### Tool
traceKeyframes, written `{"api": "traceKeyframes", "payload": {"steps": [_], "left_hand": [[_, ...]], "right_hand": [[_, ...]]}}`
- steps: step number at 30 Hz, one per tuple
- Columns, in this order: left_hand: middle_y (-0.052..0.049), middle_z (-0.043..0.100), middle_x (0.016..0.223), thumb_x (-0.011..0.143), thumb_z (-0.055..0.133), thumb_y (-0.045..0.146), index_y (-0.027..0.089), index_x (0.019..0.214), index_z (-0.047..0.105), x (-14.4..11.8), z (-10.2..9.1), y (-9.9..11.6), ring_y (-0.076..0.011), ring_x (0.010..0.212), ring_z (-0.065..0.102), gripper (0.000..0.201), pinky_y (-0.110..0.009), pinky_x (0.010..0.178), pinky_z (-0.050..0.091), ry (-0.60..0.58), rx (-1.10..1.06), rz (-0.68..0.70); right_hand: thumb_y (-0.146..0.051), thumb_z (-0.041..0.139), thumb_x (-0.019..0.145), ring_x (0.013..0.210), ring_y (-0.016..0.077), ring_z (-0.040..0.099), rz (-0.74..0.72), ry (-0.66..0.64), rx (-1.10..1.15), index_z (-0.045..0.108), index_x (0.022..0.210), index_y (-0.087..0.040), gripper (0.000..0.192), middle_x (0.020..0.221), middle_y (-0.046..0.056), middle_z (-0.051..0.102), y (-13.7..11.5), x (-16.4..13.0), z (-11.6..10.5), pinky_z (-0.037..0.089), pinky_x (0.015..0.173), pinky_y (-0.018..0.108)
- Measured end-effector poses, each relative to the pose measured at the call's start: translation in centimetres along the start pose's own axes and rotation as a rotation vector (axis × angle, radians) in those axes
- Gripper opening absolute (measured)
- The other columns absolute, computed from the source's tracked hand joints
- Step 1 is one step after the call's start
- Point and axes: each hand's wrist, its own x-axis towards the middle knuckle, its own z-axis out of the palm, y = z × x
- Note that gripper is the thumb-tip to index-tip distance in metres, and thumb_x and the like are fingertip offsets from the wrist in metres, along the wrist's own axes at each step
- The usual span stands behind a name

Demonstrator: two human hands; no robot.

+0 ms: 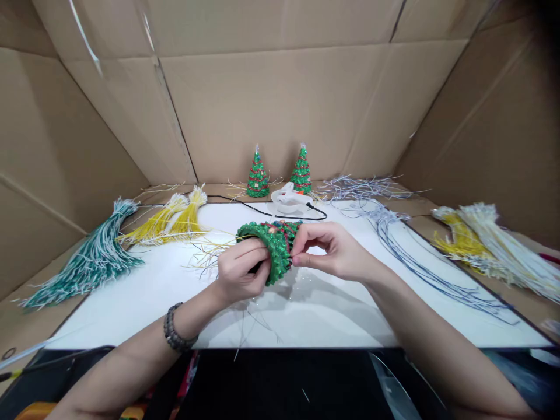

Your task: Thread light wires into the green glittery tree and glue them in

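Note:
My left hand (241,269) grips a small green glittery Christmas tree (275,245) lying on its side above the white board (306,315), its base towards me. My right hand (329,249) pinches at the tree's right edge with thumb and fingers closed on it. Thin yellow and pale wires (205,251) trail out of the tree to the left. A bead bracelet sits on my left wrist.
Two finished green trees (258,175) (301,170) stand at the back beside a white glue gun (289,198) with a black cord. Bundles of wire lie around: green-white (91,259) and yellow (175,219) at left, blue-grey (406,251) and yellow-white (485,242) at right. Cardboard walls enclose the bench.

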Motion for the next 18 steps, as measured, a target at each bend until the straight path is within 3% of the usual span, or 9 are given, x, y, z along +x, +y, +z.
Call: {"api": "traceKeyframes", "payload": {"steps": [12,18], "left_hand": [[-0.005,0.074,0.077,0.080,0.057,0.006,0.018,0.080,0.066,0.01,-0.01,-0.09,-0.0138,0.070,0.071,0.015,-0.021,0.066,0.059,0.002,0.003,-0.017],[-0.006,0.076,0.081,0.083,0.060,0.006,0.017,0.078,0.070,0.52,-0.21,0.08,-0.0130,0.070,0.071,0.015,-0.020,0.064,0.056,0.032,-0.024,-0.102]], "right_hand": [[-0.026,0.074,0.082,0.062,0.0119,0.061,-0.034,0.042,0.011,0.062,0.071,-0.017,0.019,0.070,0.002,0.067,-0.10,0.23,0.44,0.050,0.059,0.024],[-0.024,0.069,0.088,0.068,0.0133,0.063,-0.140,0.158,0.015,0.065,0.080,-0.018,0.010,0.075,0.002,0.069,-0.16,0.21,0.98,0.051,0.063,0.026]]}}
